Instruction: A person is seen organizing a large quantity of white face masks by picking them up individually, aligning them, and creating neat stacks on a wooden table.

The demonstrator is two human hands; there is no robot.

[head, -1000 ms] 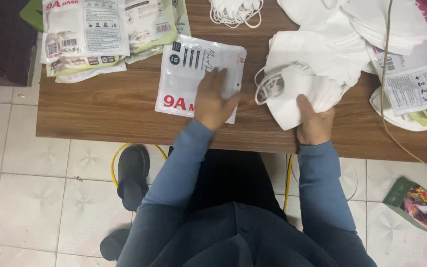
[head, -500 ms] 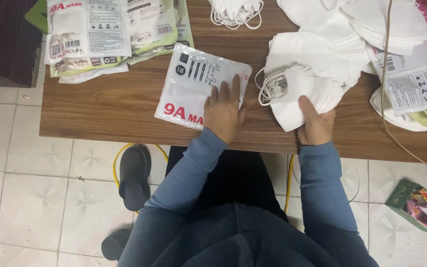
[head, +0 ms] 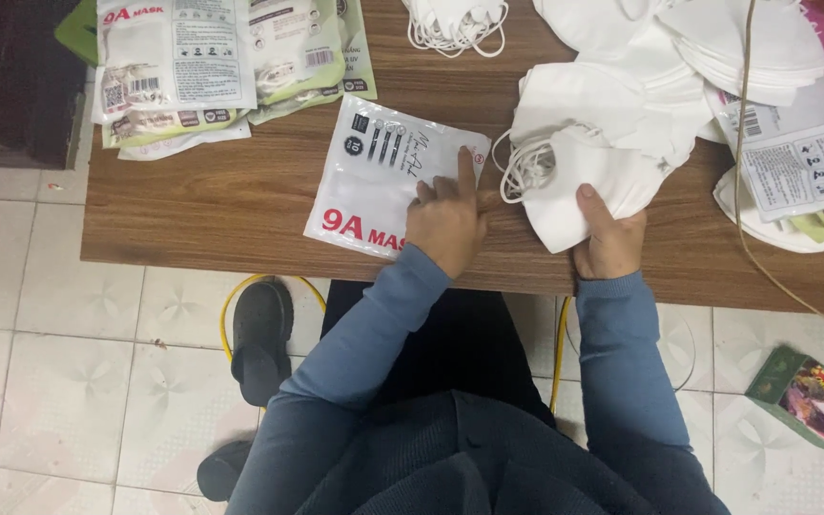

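My left hand [head: 447, 220] lies flat on a white plastic mask pouch [head: 374, 172] with red lettering, its index finger stretched toward the pouch's right edge. My right hand [head: 609, 236] grips the near end of a stack of white face masks [head: 603, 153] with ear loops hanging to the left. Both rest on the brown wooden table [head: 221, 205]. Blue sleeves cover both arms.
Several filled mask packets [head: 212, 62] are piled at the table's back left. More loose white masks [head: 708, 38] and printed packets [head: 803, 157] lie at the right, crossed by a thin cord [head: 746, 172]. A black shoe [head: 259, 334] and a small green box [head: 808, 399] are on the tiled floor.
My left hand has slid right across the pouch, and the pouch sits closer to the mask stack. My right hand keeps its grip on the stack.
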